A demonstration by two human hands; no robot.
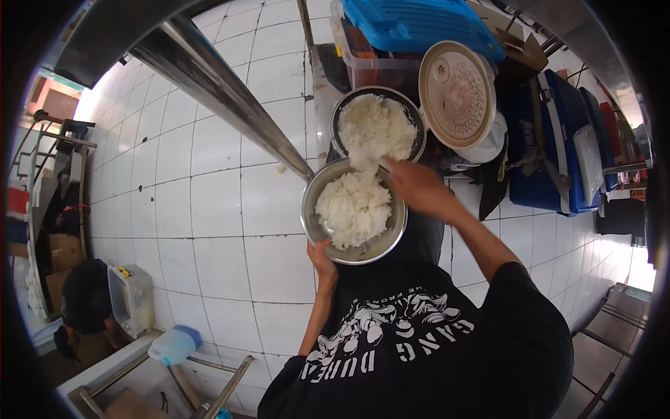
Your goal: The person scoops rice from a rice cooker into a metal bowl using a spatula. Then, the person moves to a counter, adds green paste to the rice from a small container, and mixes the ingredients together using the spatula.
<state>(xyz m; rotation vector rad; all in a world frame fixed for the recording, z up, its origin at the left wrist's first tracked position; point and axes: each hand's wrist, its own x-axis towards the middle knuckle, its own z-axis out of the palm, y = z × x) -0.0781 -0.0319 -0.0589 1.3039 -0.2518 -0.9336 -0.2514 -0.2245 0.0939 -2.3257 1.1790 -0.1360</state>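
My left hand [322, 259] grips the rim of a metal bowl [398, 230] at its lower left. White cooked rice [353, 209] is heaped in this bowl. Just beyond it stands a round pot [335, 137], also holding rice [377, 123]. My right hand [419, 186] is over the place where the two rims meet, closed around the handle of a utensil that is blurred. Rice lies on the utensil's end, between pot and bowl, so its exact kind cannot be told.
A round, beige-rimmed lid [457, 97] leans right of the pot. Behind are a clear plastic box [366, 64] and its blue lid [419, 23]. A blue cooler box [549, 146] stands at right. A metal post [235, 99] slants down to the bowl. Another person [86, 298] bends at lower left.
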